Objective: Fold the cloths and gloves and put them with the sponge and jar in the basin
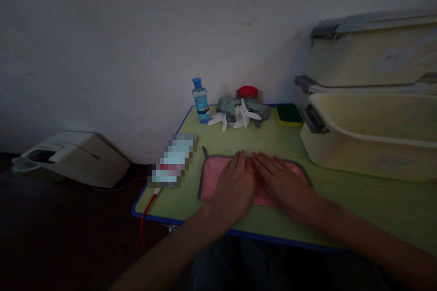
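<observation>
A pink cleaning cloth (214,173) with a dark patterned border and a small hanging loop lies spread on the green table (341,209). On its middle, my left hand (238,186) rests palm down, fingers stretched forward. My right hand (283,182) lies flat beside it, its fingers angled toward the left hand. The two hands meet or nearly meet at the cloth's centre, and neither grips anything. They cover much of the cloth's middle.
A pixelated phone (174,159) with a red cable (145,218) lies left. Behind stand a blue bottle (201,102), grey cloth (227,108), white clips (244,116), red round container (247,92) and sponge (288,115). Stacked bins (358,154) occupy the right; a white bin (78,157) sits lower left.
</observation>
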The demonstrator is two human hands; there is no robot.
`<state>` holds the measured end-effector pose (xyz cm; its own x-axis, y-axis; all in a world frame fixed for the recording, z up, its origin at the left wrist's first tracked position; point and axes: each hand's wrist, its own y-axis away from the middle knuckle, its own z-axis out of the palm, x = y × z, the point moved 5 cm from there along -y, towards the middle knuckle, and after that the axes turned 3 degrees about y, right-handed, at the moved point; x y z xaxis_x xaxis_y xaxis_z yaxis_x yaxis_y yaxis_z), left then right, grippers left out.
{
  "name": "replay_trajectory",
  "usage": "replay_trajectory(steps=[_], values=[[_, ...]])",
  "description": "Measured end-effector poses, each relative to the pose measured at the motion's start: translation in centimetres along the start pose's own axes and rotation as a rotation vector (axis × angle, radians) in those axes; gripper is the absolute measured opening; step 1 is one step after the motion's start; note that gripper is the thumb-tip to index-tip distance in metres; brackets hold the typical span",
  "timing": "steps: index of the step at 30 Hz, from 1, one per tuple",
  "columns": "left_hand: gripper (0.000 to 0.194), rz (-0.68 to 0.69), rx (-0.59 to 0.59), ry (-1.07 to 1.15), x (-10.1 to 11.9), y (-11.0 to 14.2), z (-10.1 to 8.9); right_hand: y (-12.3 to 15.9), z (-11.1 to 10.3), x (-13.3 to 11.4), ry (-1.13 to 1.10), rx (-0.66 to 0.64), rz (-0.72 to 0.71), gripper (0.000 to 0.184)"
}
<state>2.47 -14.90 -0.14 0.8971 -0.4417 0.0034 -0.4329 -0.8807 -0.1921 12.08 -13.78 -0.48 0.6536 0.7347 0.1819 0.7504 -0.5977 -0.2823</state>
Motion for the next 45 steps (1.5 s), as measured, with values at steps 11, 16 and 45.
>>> replay_trajectory(steps=[11, 16, 45], values=[[0.06, -0.054, -0.082, 0.12, -2.4, 2.0, 1.9, 1.3, 1.8, 1.0, -0.116, -0.094, 0.015, 0.053], [0.058, -0.114, -0.066, 0.099, -3.4, 2.9, 1.7, 2.0, 1.9, 1.9, -0.105, -0.128, 0.062, 0.058], [0.062, 0.338, -0.318, 0.06, -5.9, -9.3, 3.3, 6.2, 2.7, 5.8, -0.027, -0.131, 0.284, 0.065]])
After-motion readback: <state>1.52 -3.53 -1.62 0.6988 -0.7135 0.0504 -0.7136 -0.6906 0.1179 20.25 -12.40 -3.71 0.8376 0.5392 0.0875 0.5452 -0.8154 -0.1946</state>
